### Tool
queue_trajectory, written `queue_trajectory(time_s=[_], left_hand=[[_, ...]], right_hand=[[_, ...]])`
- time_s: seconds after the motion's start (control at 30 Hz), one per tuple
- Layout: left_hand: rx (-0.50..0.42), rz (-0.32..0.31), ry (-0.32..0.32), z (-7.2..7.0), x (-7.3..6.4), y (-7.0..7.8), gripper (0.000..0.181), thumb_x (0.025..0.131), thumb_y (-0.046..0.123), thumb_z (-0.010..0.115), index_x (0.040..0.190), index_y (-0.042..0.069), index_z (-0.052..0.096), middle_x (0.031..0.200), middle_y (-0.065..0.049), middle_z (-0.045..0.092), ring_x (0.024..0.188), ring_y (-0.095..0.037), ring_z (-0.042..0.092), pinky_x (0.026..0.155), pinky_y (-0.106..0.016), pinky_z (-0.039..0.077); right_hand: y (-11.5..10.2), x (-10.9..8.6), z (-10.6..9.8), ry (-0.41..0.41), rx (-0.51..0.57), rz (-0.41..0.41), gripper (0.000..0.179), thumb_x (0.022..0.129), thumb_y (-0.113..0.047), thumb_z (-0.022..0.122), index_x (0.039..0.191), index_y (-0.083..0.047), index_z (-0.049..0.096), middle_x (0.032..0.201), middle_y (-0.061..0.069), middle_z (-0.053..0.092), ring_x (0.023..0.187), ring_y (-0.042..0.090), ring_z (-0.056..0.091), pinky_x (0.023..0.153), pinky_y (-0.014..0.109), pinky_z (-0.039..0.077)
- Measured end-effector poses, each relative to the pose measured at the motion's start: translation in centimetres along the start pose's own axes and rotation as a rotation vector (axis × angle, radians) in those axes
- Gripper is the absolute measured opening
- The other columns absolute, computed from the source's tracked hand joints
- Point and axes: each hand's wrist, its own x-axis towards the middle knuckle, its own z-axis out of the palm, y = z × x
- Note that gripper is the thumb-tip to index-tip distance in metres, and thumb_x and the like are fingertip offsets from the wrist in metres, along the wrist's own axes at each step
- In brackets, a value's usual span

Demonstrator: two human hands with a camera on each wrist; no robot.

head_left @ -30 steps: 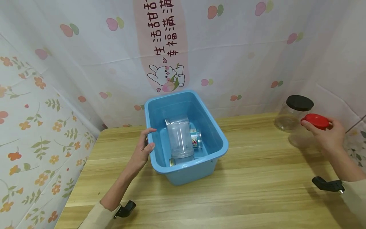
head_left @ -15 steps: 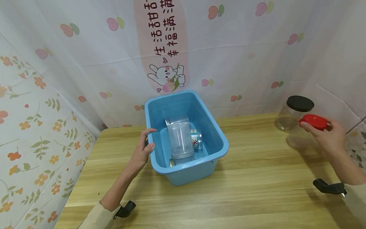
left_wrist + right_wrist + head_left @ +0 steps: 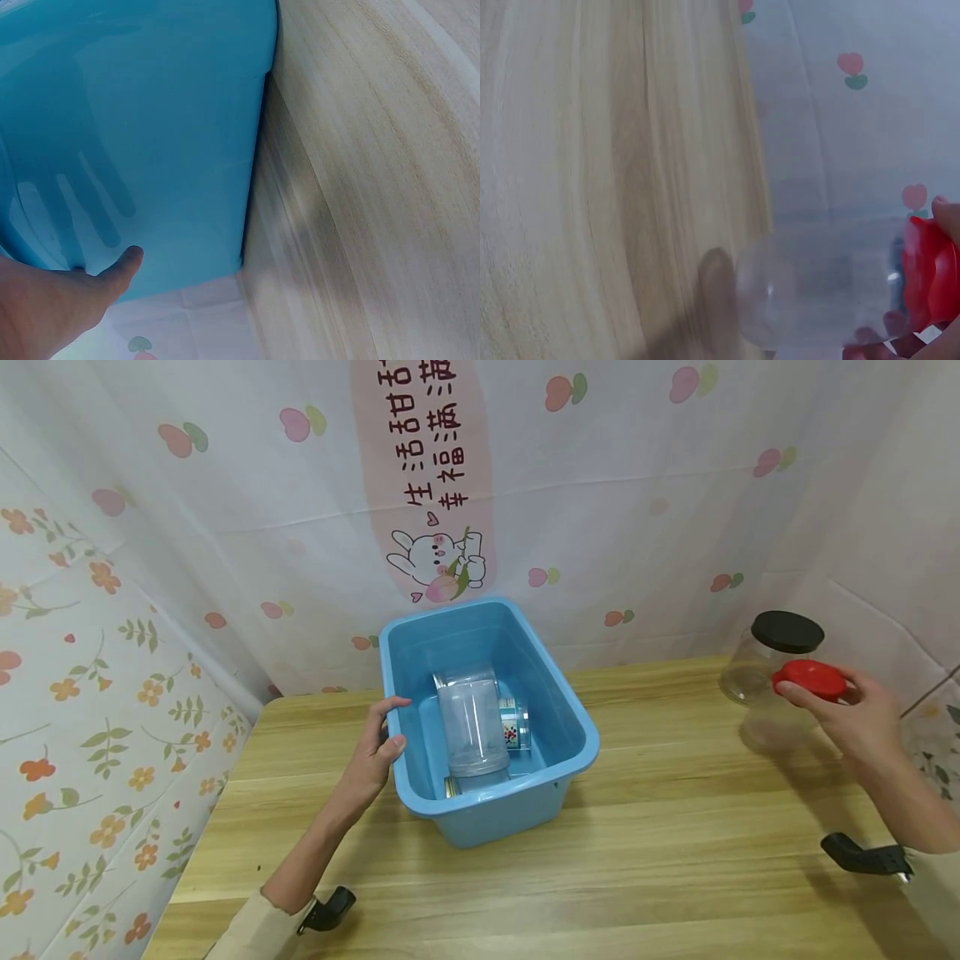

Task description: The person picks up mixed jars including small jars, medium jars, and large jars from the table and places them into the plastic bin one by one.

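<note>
Right hand point(image 3: 866, 710) holding one red-lidded jar point(image 3: 778, 720), near one black-lidded jar point(image 3: 757, 657), right side of the table point(image 3: 675, 777), left hand point(image 3: 375, 752) gripping one blue tub point(image 3: 498, 827), four clear containers point(image 3: 474, 727) visible inside

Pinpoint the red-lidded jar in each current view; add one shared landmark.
Head: far right, around mid-height; red-lidded jar, held by its lid in the right hand.
Left wrist: not in the picture.
Right wrist: lower right, lying sideways in the image, lid toward the right edge; red-lidded jar.
Shared landmark: the wooden tabletop, visible in all three.
</note>
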Motion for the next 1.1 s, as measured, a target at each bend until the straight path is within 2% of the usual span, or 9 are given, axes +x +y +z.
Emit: queue_trajectory(time_s=[0.27,0.5,0.8,1.1], left_hand=[[0.004,0.01,-0.003,0.0,0.0,-0.1,0.049,0.098,0.024,0.042,0.145,0.015,0.035,0.154,-0.024,0.024,0.124,-0.051,0.044,0.089,-0.062,0.05],[0.0,0.011,-0.004,0.0,0.0,-0.1,0.049,0.098,0.024,0.042,0.145,0.015,0.035,0.155,-0.024,0.023,0.125,-0.053,0.043,0.089,-0.063,0.049],[0.003,0.012,-0.002,0.0,0.1,-0.1,0.049,0.098,0.021,0.041,0.145,0.015,0.035,0.155,-0.024,0.024,0.124,-0.052,0.044,0.089,-0.064,0.049],[0.004,0.001,0.001,0.1,0.0,0.0,0.049,0.098,0.023,0.041,0.146,0.015,0.035,0.156,-0.023,0.022,0.125,-0.052,0.043,0.089,-0.065,0.049]], right_hand=[[-0.7,-0.5,0.3,-0.079,0.042,-0.041,0.048,0.09,-0.024,0.079,0.131,-0.032,0.054,0.11,-0.014,0.05,0.093,0.007,0.047,0.067,0.011,0.049],[-1.4,-0.7,0.7,-0.146,0.026,-0.046,0.053,0.091,-0.028,0.077,0.137,-0.032,0.052,0.114,-0.014,0.05,0.097,0.008,0.047,0.069,0.013,0.05],[-1.9,-1.1,1.1,-0.171,0.031,-0.129,0.054,0.092,-0.021,0.077,0.141,-0.024,0.053,0.117,-0.013,0.052,0.099,0.006,0.05,0.07,0.011,0.05],[-2.9,-1.6,1.7,-0.196,0.008,-0.177,0.055,0.093,-0.017,0.076,0.143,-0.023,0.052,0.114,-0.017,0.054,0.098,0.003,0.051,0.07,0.01,0.048]])
